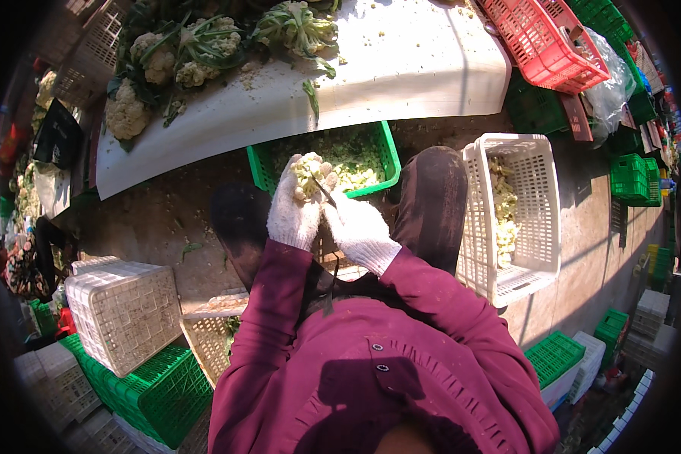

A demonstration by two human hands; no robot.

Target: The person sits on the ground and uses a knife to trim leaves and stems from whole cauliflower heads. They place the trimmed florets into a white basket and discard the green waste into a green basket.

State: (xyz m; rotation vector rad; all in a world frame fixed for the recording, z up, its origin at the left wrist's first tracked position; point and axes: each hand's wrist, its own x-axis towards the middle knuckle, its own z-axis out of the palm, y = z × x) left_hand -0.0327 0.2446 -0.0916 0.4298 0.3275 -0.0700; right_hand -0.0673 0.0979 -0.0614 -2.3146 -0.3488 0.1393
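My left hand (295, 210), in a white knit glove, holds a piece of cauliflower (309, 175) with its florets facing up. My right hand (358, 226), gloved the same way, grips a small knife (324, 190), whose dark blade lies against the right side of the cauliflower. Both hands are close together over the near rim of a green plastic crate (394, 153), which holds many small pale green and white cauliflower pieces (358, 176). The knife's handle is mostly hidden in my right glove.
Ahead, a white-covered table (386, 85) bears whole cauliflowers (204, 48) and a red crate (545, 42). Right of my knee stands a white crate (525, 227) with cauliflower pieces inside. White (125, 312) and green crates (164, 391) are stacked at the lower left.
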